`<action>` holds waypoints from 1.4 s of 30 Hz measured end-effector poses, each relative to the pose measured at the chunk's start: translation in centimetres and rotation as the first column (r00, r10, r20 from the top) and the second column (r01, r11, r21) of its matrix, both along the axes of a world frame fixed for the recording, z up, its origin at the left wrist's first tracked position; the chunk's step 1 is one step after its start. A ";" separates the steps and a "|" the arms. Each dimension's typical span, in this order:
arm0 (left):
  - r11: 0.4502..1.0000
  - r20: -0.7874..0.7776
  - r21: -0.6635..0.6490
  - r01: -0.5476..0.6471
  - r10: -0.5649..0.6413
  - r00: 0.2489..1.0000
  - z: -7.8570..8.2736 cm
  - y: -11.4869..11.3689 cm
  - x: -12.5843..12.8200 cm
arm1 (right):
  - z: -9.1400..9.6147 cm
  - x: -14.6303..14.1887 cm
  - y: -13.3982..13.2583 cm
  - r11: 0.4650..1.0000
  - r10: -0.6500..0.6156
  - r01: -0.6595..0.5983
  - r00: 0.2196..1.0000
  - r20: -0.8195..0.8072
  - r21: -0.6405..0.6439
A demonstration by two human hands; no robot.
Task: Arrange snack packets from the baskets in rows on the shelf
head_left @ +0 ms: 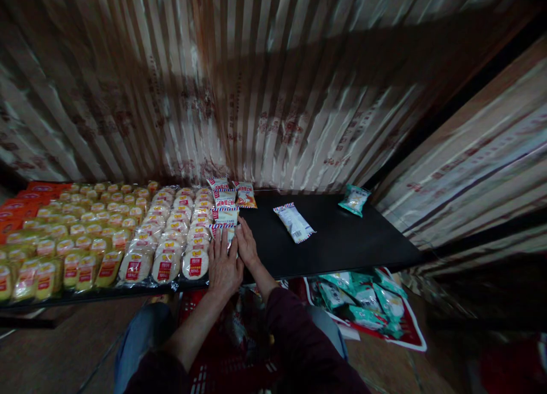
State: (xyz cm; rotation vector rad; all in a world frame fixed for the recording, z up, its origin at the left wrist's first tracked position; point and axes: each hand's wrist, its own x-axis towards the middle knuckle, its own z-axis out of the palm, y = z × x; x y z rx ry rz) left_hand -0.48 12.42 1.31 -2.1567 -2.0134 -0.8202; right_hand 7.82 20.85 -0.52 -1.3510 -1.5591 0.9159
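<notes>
Snack bags [225, 215]: four aligned on shelf [342, 248] beside cracker packs [166, 267]; left hand [225, 268] and right hand [249, 247] against front one, grip unclear. Second column, seemingly begun: orange bag [245, 195]. Loose bag [294, 223] unaligned.

This looks like a shop, with wrapped snacks [166, 265] in rows on a black shelf [337, 234].
</notes>
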 end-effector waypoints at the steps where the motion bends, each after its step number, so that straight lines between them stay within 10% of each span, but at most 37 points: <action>1: 1.000 0.000 0.008 -0.004 0.004 1.000 0.0 0.1 0.0 | 0.1 0.0 0.1 1.000 0.010 -0.011 1.000 -0.010 -0.016; 42: 0.997 0.041 0.070 0.012 -0.015 0.999 0.5 0.8 -0.3 | 1.1 -0.5 5.3 0.996 0.007 -0.017 0.992 -0.123 -0.084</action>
